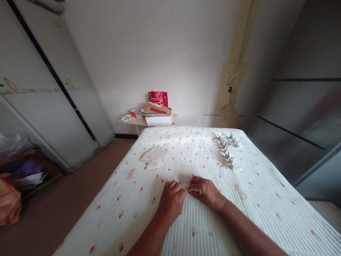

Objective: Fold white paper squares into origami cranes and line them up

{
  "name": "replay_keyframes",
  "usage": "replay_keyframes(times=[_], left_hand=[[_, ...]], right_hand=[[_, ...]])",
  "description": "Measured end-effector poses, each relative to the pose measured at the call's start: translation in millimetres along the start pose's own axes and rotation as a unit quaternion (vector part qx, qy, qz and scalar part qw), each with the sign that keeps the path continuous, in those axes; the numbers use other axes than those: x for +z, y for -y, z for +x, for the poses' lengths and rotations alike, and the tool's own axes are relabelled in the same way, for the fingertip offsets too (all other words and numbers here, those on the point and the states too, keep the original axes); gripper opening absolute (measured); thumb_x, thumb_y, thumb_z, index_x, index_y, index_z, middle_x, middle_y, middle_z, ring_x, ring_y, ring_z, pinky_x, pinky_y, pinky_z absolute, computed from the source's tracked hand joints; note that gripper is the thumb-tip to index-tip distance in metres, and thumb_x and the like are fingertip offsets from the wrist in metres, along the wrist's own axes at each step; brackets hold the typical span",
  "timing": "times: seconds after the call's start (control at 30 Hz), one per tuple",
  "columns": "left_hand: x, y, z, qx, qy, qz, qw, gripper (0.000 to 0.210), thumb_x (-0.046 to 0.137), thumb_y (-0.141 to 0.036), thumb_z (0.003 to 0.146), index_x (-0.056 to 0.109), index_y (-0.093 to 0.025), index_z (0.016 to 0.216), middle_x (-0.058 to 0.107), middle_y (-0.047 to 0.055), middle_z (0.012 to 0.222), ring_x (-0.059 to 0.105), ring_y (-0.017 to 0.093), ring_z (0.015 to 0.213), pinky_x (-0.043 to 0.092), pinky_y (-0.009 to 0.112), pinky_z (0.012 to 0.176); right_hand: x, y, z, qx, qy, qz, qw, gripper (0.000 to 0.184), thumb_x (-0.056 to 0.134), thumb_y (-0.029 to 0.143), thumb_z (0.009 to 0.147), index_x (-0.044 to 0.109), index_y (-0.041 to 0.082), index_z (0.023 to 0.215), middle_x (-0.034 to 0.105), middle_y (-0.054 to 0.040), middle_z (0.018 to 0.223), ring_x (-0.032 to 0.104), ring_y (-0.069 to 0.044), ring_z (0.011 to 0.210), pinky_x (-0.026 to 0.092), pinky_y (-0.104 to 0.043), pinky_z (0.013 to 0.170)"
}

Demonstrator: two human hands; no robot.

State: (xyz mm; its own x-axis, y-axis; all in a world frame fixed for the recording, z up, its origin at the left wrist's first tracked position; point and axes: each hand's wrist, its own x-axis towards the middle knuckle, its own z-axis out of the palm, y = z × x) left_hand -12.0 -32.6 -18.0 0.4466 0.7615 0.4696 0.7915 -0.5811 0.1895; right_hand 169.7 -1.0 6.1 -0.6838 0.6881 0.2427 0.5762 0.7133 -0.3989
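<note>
While both hands work low over the white ribbed cover [202, 227], one small piece of paper [185, 186] is caught right between them, near the middle of the cover's close side! Left hand [173, 197]: fingers curled, pinching from the left. Right hand [203, 191]: fingers bent down, pinching from the right. And which way does that paper point? The pale sliver I can see runs crosswise, hand to hand; the fingers hide its ends, so its true long axis I can't call.

Beyond the left hand, one loose stack of printed sheets [155, 155], fanned out, the top one lying with its long axis slanting away to the right. Several sheets there, overlapping too closely to count! Over to the right, folded paper figures [226, 155] bunch up in a rough line running away from us, pointed tips jutting upward and sideways: at least five, though they overlap too.

Back by the wall, one small bench [143, 122] carries one red bag [159, 98], one white box [159, 121] and one brown carton [158, 108] above it.
</note>
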Motion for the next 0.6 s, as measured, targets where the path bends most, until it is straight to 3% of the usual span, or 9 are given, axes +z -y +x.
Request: replay_keyframes(times=[0.23, 0.6], left_hand=[[-0.7, -1.9, 2.1, -0.051, 0.017, -0.014, 0.998, 0.017, 0.049, -0.012, 0.081, 0.061, -0.019, 0.070, 0.057, 0.003, 0.074, 0.049, 0.017, 0.078, 0.034, 0.032, 0.070], [0.0, -5.0, 5.6, -0.150, 0.039, -0.046, 0.987, 0.015, 0.051, -0.007, 0.075, 0.059, -0.018, 0.071, 0.057, 0.002, 0.081, 0.050, 0.017, 0.083, 0.036, 0.030, 0.074]], right_hand=[[-1.2, 3.6, 0.3, 0.027, -0.010, 0.034, 0.999, 0.018, 0.049, 0.016, 0.085, 0.065, 0.021, 0.078, 0.059, -0.0013, 0.081, 0.057, -0.012, 0.078, 0.040, -0.021, 0.071], [0.7, 21.9, 11.4, 0.163, -0.013, 0.003, 0.987, 0.020, 0.050, 0.009, 0.077, 0.063, 0.018, 0.064, 0.057, -0.0006, 0.075, 0.056, -0.010, 0.068, 0.035, -0.019, 0.058]])
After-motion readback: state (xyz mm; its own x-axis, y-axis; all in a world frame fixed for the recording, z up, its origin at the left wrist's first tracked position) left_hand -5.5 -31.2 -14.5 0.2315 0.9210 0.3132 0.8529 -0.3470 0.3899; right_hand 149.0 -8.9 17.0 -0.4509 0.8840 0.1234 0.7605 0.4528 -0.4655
